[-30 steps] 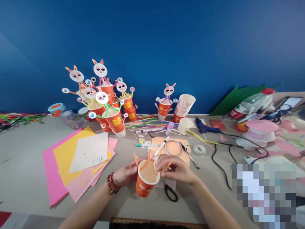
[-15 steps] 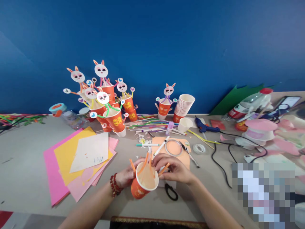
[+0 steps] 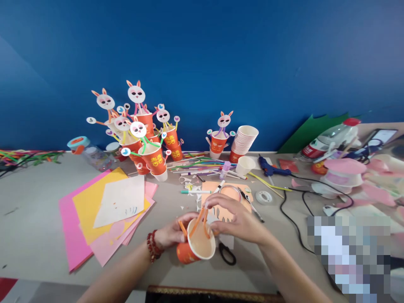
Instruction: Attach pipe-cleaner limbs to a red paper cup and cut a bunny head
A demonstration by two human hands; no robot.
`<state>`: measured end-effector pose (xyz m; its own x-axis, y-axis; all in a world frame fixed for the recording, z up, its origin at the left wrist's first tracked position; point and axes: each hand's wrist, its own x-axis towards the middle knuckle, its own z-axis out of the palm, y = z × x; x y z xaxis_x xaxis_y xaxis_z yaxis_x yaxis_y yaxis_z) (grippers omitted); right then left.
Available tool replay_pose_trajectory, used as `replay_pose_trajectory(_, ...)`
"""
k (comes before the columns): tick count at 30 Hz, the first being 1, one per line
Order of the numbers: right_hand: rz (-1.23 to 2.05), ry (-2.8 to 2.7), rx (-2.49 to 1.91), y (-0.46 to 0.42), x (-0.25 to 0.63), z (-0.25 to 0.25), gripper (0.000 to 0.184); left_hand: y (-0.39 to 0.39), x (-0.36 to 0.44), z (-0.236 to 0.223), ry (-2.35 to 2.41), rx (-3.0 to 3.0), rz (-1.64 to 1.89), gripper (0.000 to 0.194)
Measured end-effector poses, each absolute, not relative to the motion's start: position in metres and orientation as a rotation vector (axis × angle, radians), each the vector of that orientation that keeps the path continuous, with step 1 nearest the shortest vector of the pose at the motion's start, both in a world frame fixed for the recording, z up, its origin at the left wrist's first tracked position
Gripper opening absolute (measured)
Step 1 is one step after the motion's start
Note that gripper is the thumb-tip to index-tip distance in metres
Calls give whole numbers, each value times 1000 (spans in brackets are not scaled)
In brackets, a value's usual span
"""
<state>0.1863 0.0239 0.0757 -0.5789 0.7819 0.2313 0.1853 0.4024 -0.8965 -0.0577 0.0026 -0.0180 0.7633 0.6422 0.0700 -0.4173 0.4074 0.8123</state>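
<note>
Tilted with its mouth toward me, a red paper cup (image 3: 187, 253) with a white rim is held above the table by my left hand (image 3: 173, 234), whose fingers wrap around its left and far side. Orange pipe cleaners (image 3: 198, 222) rise out of the cup's mouth, and a short orange end sticks out over the left rim. My right hand (image 3: 232, 219) pinches the tops of the two middle stems between its fingers. Its thumb is close to the right rim. Scissors (image 3: 227, 253) with a black handle lie just right of the cup, partly hidden by my right hand.
Finished rabbit cups (image 3: 153, 158) stand in a group at back left, with another rabbit cup (image 3: 217, 143) beside stacked cups (image 3: 244, 141). Coloured paper (image 3: 67, 235) lies left. A glue gun (image 3: 271, 168), its black cord, tape (image 3: 264, 197) and a bottle (image 3: 334, 134) sit right.
The cup has moved slightly right and tipped further, so its mouth faces me more. My right hand has shifted up over the stems, bringing their tops together.
</note>
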Motion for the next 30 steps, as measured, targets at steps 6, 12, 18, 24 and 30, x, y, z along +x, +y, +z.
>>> replay_pose_trajectory(6, 1137, -1983, -930, 16, 163, 93, 7, 3, -56, -17, 294, 907, 730, 65)
replay_pose_trajectory(12, 1123, -1929, -852, 4, 162, 93, 7, 4, -55, -5, 373, 889, 829, 69)
replay_pose_trajectory(18, 972, -2004, -765, -2, 165, 91, 8, 3, -53, -2, 362, 846, 854, 65)
replay_pose_trajectory(24, 898, -2038, -796, 0, 163, 94, 8, 2, -54, -7, 361, 809, 871, 64)
replay_pose_trajectory(30, 902, -1988, -910, 1, 160, 91, 4, 1, -54, -10, 355, 767, 872, 65)
